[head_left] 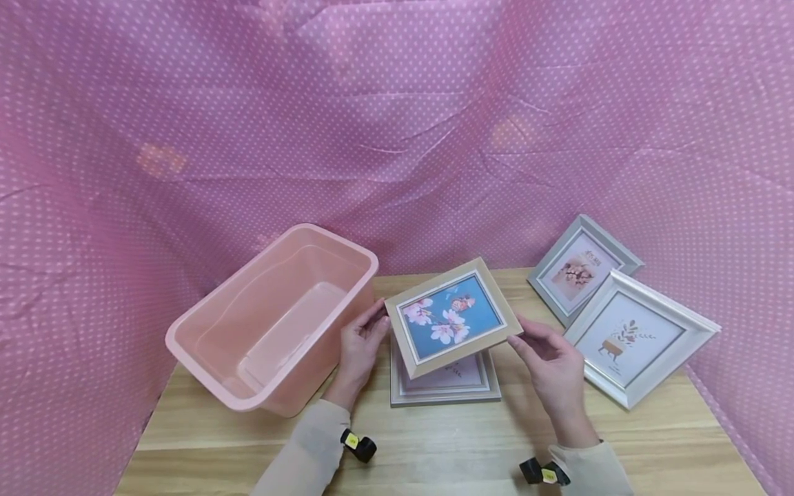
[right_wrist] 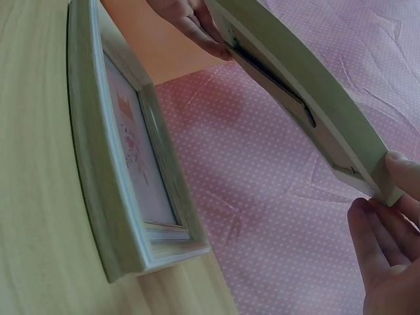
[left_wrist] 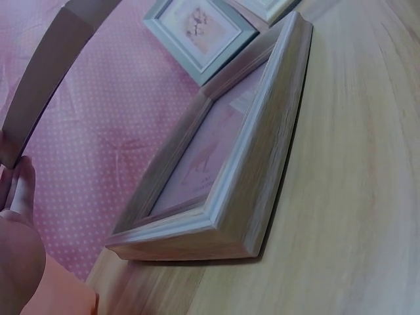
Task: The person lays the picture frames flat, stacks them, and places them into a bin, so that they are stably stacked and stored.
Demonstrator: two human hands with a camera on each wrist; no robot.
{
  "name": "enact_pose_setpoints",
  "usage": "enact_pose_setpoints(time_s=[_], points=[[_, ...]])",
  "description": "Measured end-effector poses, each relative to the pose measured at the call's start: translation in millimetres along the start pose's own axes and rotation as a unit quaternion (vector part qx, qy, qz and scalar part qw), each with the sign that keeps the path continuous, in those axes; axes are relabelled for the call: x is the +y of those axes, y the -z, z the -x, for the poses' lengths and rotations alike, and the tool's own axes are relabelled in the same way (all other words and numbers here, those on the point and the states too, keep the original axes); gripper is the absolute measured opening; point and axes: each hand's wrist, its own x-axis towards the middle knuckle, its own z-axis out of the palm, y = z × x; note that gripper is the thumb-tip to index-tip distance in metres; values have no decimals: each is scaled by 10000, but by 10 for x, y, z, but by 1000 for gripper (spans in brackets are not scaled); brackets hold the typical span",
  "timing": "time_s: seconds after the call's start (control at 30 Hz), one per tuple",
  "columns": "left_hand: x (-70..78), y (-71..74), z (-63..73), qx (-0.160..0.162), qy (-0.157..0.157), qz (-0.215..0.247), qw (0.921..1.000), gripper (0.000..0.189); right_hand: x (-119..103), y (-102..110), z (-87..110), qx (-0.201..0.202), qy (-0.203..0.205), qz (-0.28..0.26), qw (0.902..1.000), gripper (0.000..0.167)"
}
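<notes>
Both hands hold up a cream picture frame [head_left: 455,324] with pink blossoms on a blue ground, tilted above the table. My left hand [head_left: 361,348] pinches its left edge, while my right hand [head_left: 552,368] pinches its lower right corner between thumb and fingers. In the right wrist view the back of the held picture frame [right_wrist: 308,105] shows, with a dark slot along it. Below it, apart from it, a light wooden-toned picture frame [head_left: 445,398] lies face up on the table; the held one partly hides it in the head view.
Left of my hands stands a pink plastic bin [head_left: 273,396], its inside bare. On the right, a silver-white picture frame [head_left: 642,337] with a plant print overlaps a grey-green picture frame [head_left: 579,269]. Pink dotted cloth [head_left: 397,138] hangs behind and at both sides of the wooden table [head_left: 434,455].
</notes>
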Motion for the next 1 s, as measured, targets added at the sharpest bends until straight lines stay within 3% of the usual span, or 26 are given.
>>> enact_pose_setpoints(time_s=[0.23,0.6,0.83,1.0], points=[[9,-34,11,64,6,51,10000,47,73,-1,62,102,119,-137,9998,32],[-12,-49,21,223,113,-144,9996,47,168,-3,177,227,-144,157,9995,31],[0,-31,33,173,269,-122,9994,48,207,-10,241,260,-233,118,9993,33],[-28,-12,45,88,345,-89,9993,49,252,-13,274,268,-21,-89,9996,34]])
